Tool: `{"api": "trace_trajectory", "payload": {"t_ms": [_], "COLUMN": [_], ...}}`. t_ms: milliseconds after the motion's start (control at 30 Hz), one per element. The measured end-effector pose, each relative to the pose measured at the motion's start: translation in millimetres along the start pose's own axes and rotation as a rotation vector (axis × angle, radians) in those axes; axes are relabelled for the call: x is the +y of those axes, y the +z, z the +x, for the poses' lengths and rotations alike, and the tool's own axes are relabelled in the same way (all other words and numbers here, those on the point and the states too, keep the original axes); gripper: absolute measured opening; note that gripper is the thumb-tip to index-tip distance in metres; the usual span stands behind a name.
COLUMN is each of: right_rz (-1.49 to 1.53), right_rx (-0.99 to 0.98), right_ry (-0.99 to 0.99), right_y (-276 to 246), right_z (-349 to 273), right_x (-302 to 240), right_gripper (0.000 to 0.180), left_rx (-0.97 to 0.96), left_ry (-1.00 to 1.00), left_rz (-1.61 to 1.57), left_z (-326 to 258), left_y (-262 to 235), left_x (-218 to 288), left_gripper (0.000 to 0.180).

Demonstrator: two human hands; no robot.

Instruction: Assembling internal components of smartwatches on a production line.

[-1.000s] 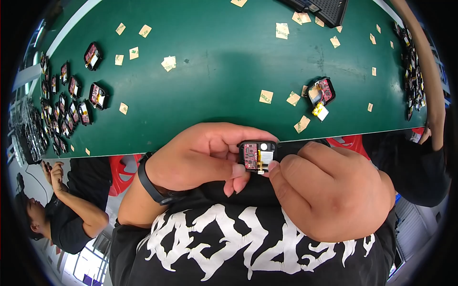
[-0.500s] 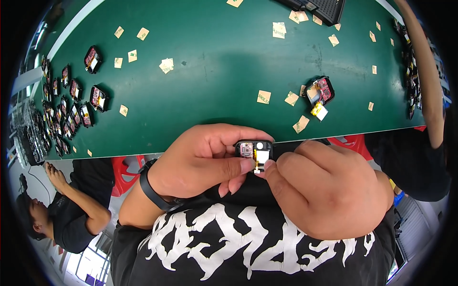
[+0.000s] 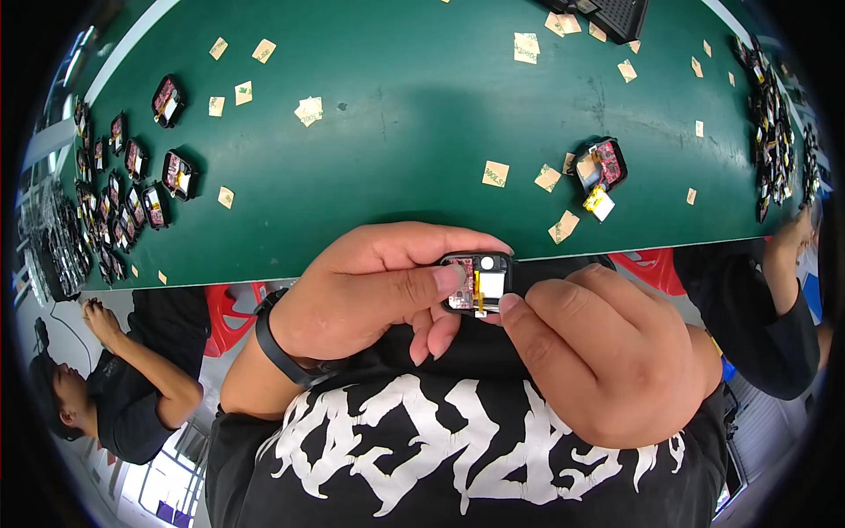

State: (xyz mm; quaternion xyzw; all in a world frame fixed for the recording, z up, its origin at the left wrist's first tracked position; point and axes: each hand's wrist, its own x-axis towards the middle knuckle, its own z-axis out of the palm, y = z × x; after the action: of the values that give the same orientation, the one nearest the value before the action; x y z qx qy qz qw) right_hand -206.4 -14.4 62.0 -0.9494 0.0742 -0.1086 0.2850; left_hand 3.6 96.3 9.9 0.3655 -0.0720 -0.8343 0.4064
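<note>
My left hand (image 3: 378, 286) holds a small open black device casing (image 3: 508, 264) in front of the table's near edge. Its thumb lies on the pink circuit board inside; fingers wrap behind and below. In the casing sit a white battery (image 3: 493, 284) with a yellow strip and a round white disc (image 3: 487, 262). Closed, with fingers curled, my right hand (image 3: 607, 352) has its thumb tip at the casing's lower right edge, by the battery. Its other fingertips are mostly hidden. Farther right on the table lies another open casing (image 3: 607, 163), its battery (image 3: 599, 204) hanging out.
Tan adhesive squares (image 3: 495, 173) are scattered over the green table (image 3: 396, 176). Several open casings (image 3: 180, 174) crowd the left end, more (image 3: 775, 132) line the right. A black tray (image 3: 620, 18) stands at the back. Co-workers sit left (image 3: 132, 378) and right (image 3: 748, 326).
My left thumb has shifted up from the yellow strip onto the circuit board. The right co-worker's arm has drawn back from over the table to its edge. The view has shifted slightly.
</note>
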Motion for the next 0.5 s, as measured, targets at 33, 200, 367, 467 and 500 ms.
{"api": "trace_trajectory", "payload": {"t_ms": [33,200,367,467,500], "right_rz": [0.001,0.028,0.040,0.035,0.029], "right_rx": [-0.001,-0.008,-0.032,-0.065,-0.072], "right_ry": [0.001,-0.040,-0.058,-0.052,-0.050], "right_y": [-0.4,-1.9,-2.6,-3.6,-3.9], "right_z": [-0.3,-0.6,1.4,2.2,2.1], "right_x": [0.8,2.5,4.5,2.7,1.5], "right_gripper": [0.022,0.020,0.019,0.020,0.020], "left_rx": [0.002,-0.004,0.021,0.020,0.015], "left_ry": [0.002,0.015,0.029,0.024,0.024], "left_rz": [-0.006,-0.030,0.002,0.037,0.037], "left_z": [0.4,0.5,-0.5,-0.6,-0.5], "left_y": [0.7,1.1,1.0,1.9,2.0], "left_x": [-0.4,-3.3,-5.4,-3.7,-4.0], "left_gripper": [0.040,0.039,0.038,0.037,0.037]}}
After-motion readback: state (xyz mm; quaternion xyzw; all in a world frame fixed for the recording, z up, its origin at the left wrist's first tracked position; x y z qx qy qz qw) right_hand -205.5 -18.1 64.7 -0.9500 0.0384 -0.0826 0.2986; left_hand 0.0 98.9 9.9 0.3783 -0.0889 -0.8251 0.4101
